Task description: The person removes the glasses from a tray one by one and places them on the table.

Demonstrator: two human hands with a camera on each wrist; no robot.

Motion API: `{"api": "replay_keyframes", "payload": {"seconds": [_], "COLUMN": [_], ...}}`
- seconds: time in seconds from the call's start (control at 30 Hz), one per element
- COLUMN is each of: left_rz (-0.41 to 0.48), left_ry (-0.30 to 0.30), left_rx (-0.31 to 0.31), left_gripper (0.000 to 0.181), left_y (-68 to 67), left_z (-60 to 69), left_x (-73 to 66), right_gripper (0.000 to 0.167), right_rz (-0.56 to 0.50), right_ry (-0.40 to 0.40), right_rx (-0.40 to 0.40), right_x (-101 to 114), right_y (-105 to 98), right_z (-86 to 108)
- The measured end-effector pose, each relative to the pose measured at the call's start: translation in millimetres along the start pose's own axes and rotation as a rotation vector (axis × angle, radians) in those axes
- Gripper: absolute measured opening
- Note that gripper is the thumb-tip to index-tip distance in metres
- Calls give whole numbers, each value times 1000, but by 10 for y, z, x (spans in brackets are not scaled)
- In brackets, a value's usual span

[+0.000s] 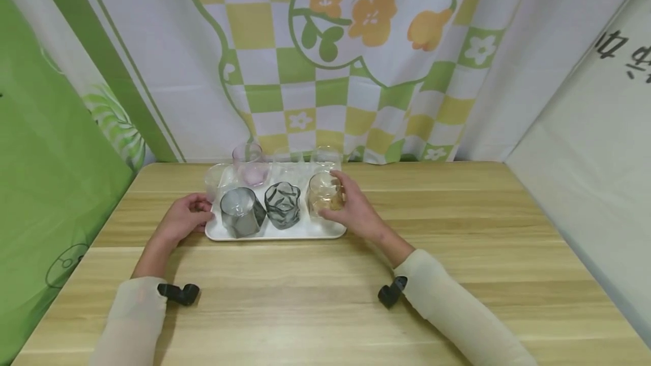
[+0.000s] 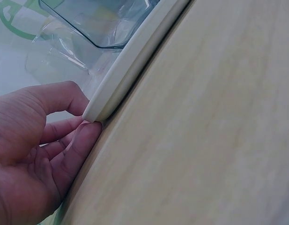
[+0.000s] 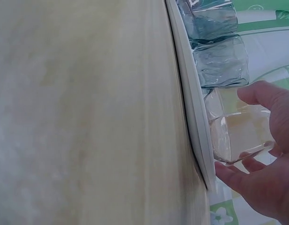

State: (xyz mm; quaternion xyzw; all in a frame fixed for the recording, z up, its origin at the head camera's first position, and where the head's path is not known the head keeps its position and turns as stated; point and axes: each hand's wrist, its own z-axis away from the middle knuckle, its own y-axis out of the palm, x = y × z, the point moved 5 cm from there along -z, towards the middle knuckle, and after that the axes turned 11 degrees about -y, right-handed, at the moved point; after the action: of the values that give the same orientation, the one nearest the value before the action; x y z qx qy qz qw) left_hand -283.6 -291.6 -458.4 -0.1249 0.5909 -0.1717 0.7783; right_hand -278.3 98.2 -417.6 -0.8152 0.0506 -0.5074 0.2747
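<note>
A white tray (image 1: 277, 234) lies on the table with several glasses on it. My left hand (image 1: 187, 218) pinches its left edge; in the left wrist view the fingers (image 2: 71, 96) meet at the rim's corner. At the tray's right end, my right hand (image 1: 356, 210) curls round an amber glass (image 1: 321, 188), which stands on the tray in the right wrist view. Left of it are a grey wavy glass (image 1: 282, 205) and a grey angular glass (image 1: 241, 213). Behind stand a pink glass (image 1: 250, 165) and clear glasses (image 1: 325, 156), partly hidden.
The wooden table (image 1: 325, 298) stretches in front of the tray and to both sides. A checked, flowered curtain (image 1: 356, 72) hangs right behind the table's far edge. Green cloth (image 1: 46, 129) is at the left, a white panel (image 1: 600, 129) at the right.
</note>
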Motion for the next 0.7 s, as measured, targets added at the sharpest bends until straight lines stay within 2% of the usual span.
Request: {"api": "replay_keyframes", "payload": {"seconds": [0.27, 0.47, 0.7], "left_rz": [29, 13, 3], "left_ry": [-2, -5, -5], "left_rx": [9, 5, -3], "left_gripper": [52, 51, 51], "left_y": [3, 2, -6], "left_z": [30, 29, 11], "left_x": [13, 16, -6], "right_gripper": [93, 90, 86], "right_rz": [-39, -79, -73], "right_ry": [-25, -25, -48], "right_rx": [-5, -26, -59], "right_x": [13, -8, -3], "right_y": [15, 7, -59], "right_z": [-10, 8, 4]}}
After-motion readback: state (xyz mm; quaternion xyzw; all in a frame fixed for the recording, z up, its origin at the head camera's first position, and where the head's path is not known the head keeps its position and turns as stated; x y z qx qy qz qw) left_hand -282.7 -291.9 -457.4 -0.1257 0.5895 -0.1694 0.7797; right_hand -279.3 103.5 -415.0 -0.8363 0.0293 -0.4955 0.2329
